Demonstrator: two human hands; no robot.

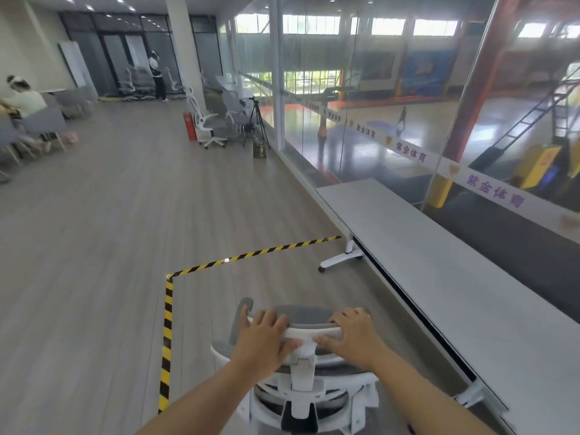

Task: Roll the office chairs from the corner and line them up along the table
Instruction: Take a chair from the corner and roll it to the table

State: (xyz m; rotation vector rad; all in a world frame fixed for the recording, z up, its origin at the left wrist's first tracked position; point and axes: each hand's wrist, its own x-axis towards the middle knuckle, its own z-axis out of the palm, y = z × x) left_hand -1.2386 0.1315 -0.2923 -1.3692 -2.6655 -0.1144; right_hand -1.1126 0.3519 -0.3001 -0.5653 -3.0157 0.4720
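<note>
While both arms [201, 394] reach forward, left hand [263, 337] and right hand [354, 335] curled around the chair's headrest [314, 331] beside the table [439, 262].

Bright, even daylight thru the glass wall [361, 120] on the right, plus small ceiling spots [91, 7] top left. Upper windows [389, 26] behind the glass blown out white. Reflections & glare streaks on the glass; soft sheen on the floor [94, 230]. Shadows faint, only a dim band under the worktop [455, 277] edge. Wide-angle lens bows straight lines twd the edges, e.g. the red post [474, 83]. Base of the chair [301, 400] at bottom edge slightly blurred; far end of room soft, low detail.
</note>
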